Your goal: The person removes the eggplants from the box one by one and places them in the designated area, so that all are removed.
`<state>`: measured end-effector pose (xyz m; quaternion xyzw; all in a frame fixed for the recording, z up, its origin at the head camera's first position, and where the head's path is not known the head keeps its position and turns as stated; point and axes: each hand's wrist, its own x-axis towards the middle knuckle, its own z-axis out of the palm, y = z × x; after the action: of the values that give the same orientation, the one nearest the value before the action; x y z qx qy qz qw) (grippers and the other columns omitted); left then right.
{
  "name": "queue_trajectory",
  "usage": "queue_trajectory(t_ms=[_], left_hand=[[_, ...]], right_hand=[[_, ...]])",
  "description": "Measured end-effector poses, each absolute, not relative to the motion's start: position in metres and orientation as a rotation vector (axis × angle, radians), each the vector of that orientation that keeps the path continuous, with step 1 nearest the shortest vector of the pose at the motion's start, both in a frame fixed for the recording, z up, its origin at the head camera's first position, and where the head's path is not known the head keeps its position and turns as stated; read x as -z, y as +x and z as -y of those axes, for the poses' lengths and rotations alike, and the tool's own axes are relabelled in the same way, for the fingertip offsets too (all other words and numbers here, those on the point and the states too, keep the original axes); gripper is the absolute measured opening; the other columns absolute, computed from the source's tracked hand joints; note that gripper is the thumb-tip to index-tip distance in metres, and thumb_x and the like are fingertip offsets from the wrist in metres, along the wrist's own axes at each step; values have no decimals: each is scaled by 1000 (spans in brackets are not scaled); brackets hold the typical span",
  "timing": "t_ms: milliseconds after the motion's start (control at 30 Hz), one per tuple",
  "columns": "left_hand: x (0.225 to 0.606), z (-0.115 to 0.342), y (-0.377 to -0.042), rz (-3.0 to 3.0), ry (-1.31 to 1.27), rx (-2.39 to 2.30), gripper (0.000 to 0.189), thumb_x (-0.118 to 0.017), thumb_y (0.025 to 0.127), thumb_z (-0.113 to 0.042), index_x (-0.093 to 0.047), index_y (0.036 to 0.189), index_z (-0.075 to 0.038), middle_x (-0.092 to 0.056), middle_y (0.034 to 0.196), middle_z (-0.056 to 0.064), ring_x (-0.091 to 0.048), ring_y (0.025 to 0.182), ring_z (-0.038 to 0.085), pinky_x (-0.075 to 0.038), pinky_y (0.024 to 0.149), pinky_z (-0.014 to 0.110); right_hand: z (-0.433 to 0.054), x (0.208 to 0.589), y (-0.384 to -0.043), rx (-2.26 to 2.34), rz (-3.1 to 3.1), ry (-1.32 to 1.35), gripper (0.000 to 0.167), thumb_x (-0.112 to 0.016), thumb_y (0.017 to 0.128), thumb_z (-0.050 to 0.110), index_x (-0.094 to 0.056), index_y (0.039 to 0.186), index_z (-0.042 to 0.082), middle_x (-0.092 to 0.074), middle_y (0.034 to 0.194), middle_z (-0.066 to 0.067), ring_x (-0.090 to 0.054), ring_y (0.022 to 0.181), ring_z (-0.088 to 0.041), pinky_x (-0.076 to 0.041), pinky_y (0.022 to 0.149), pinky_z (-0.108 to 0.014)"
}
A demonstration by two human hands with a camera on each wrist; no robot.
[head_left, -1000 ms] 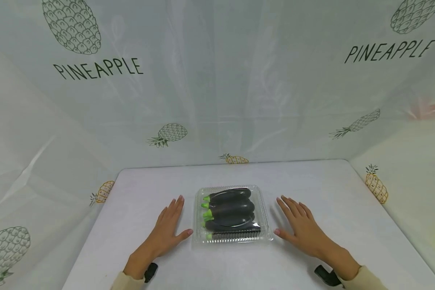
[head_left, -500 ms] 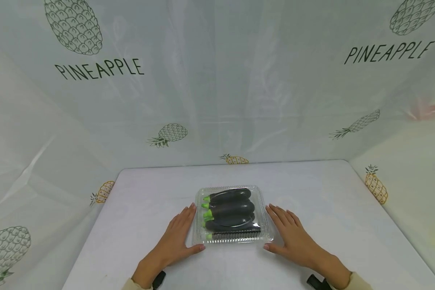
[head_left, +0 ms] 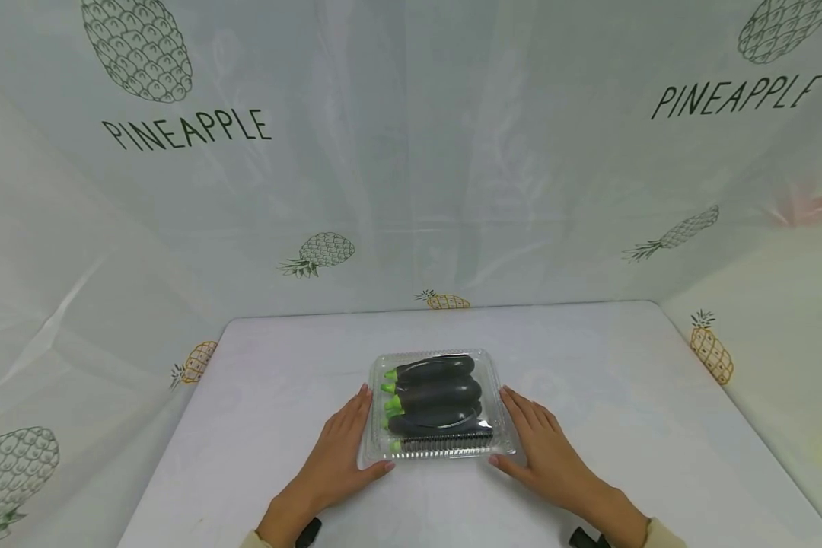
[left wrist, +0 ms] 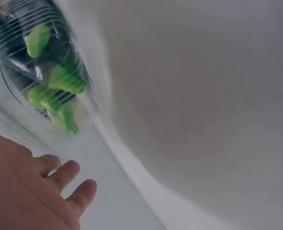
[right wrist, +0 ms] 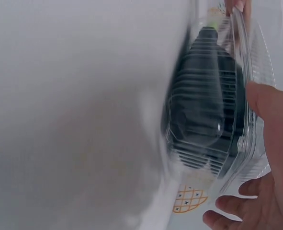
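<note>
A clear plastic clamshell box (head_left: 496, 396) lies in the middle of the table. Inside it are several dark eggplants (head_left: 434, 392) with bright green stem ends, which point left. My left hand (head_left: 336, 457) is at the left side, fingers fairly straight, thumb by the near left corner. On the right side my right hand (head_left: 548, 457) mirrors it. In the right wrist view, that thumb (right wrist: 261, 96) touches the box rim (right wrist: 246, 122), and the other fingers extend past its edge. The left wrist view has the left fingers (left wrist: 64, 175) close beside the box, its thumb hidden.
The white table (head_left: 301, 342) reaches back to a pale curtain (head_left: 445, 167) printed with pineapples. The curtain also hangs along both sides. Dark wrist devices show partly at the left wrist (head_left: 308, 533) and the right wrist (head_left: 585, 538).
Both hands have come inward from apart to the box's two sides, thumbs moving toward its near corners. The box has stayed about where it was.
</note>
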<state>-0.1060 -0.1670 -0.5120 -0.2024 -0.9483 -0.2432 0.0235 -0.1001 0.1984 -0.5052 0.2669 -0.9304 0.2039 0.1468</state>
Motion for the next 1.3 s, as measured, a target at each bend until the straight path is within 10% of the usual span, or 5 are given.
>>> queue_trajectory(t_ms=[1300], left_hand=[[511, 142, -91, 2887, -487, 779, 102, -78, 92, -42, -26, 161, 11, -26, 170, 25, -37, 152, 43, -37, 120, 63]], right_hand=[[-183, 508, -92, -825, 2633, 638, 97, -89, 82, 25, -36, 158, -6, -48, 157, -23, -50, 138, -43, -42, 108, -58]])
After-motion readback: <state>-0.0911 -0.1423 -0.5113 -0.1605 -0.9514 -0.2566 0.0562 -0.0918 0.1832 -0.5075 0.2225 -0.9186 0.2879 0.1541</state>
